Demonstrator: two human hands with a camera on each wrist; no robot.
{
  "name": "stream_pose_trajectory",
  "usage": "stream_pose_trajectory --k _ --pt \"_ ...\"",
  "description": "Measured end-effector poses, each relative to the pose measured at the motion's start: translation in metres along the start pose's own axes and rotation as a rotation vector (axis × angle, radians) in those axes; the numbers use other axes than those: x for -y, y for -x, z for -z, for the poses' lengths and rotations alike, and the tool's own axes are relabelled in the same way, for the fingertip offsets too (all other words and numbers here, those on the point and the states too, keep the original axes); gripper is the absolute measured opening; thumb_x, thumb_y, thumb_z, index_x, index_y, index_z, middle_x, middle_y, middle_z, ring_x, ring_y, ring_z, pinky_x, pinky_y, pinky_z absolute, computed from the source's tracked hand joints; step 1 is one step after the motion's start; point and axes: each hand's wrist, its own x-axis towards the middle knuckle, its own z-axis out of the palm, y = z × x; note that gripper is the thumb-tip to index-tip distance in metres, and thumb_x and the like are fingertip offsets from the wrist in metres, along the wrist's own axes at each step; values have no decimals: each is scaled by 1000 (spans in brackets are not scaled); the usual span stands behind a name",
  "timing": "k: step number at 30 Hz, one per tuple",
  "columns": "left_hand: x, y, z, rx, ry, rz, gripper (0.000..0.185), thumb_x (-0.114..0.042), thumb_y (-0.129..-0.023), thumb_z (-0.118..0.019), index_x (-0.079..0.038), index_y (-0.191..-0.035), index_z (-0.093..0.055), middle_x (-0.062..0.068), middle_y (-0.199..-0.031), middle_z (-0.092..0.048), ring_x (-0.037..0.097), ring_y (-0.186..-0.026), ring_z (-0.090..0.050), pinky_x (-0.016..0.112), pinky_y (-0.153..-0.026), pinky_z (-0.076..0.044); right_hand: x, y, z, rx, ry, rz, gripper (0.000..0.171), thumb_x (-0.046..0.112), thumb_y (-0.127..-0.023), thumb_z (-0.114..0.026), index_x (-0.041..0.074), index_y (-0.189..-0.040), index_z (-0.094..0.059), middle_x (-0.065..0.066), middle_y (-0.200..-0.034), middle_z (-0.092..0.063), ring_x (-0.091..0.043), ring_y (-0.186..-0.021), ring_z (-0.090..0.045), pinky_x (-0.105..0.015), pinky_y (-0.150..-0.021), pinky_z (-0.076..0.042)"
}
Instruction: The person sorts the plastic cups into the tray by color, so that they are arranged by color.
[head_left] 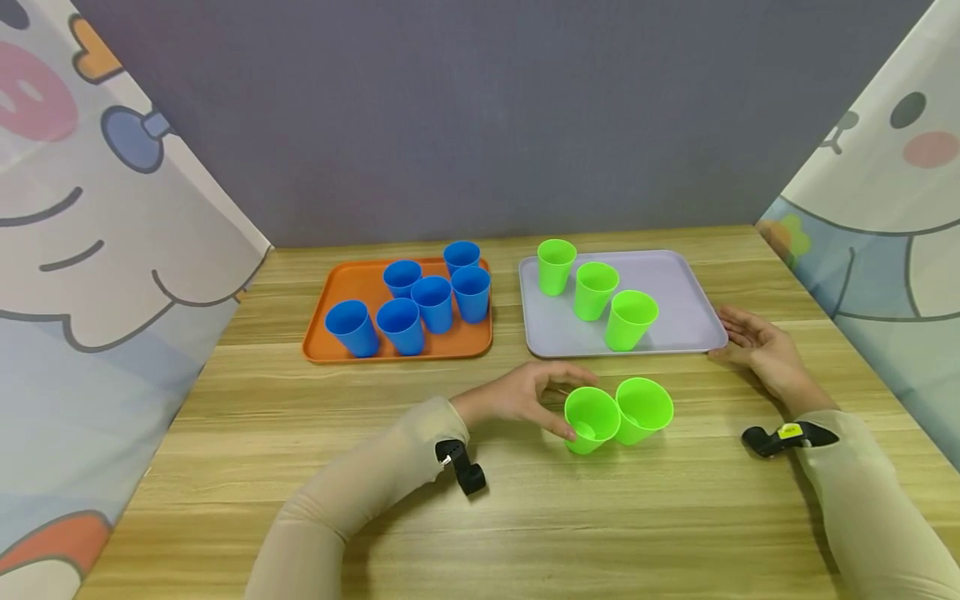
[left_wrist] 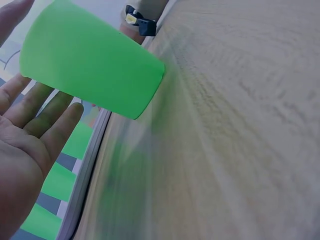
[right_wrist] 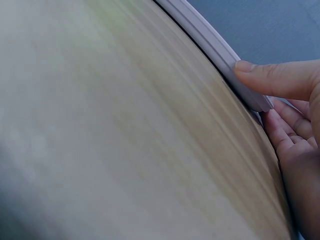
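In the head view, my left hand (head_left: 525, 393) is beside a green cup (head_left: 592, 417) on the wooden table, thumb at its near rim and fingers stretched along the far side. The left wrist view shows the fingers fairly straight behind the cup's green wall (left_wrist: 90, 60). Close against its right side stands a second green cup (head_left: 643, 410). My right hand (head_left: 768, 354) holds the near right corner of a light purple tray (head_left: 686, 304). In the right wrist view its thumb (right_wrist: 275, 77) lies on the tray's rim, the other fingers bent around the corner.
Three green cups (head_left: 595, 292) stand upright on the purple tray. To its left, an orange tray (head_left: 341, 287) bears several blue cups (head_left: 352, 327). A grey panel (head_left: 480, 125) rises behind the table, with cartoon-printed sheets on both sides.
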Motion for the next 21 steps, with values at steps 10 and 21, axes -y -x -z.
stream_pose_trajectory --k 10,21 --pt "8 -3 -1 1 -64 -25 69 14 -73 -81 13 -135 -50 24 -132 -59 5 -116 -59 34 -105 -45 -1 0 0 2 -24 4 79 -25 -78 -67 -14 -148 -30 12 -121 -62 3 -107 -60 -9 -89 -46" --pt "8 -4 0 -20 -131 -34 68 9 -72 -84 11 -132 -55 20 -130 -62 5 -118 -57 30 -107 -42 -1 0 1 -5 -13 -1 78 -25 -79 -67 -13 -148 -32 13 -121 -62 3 -107 -60 -8 -89 -46"
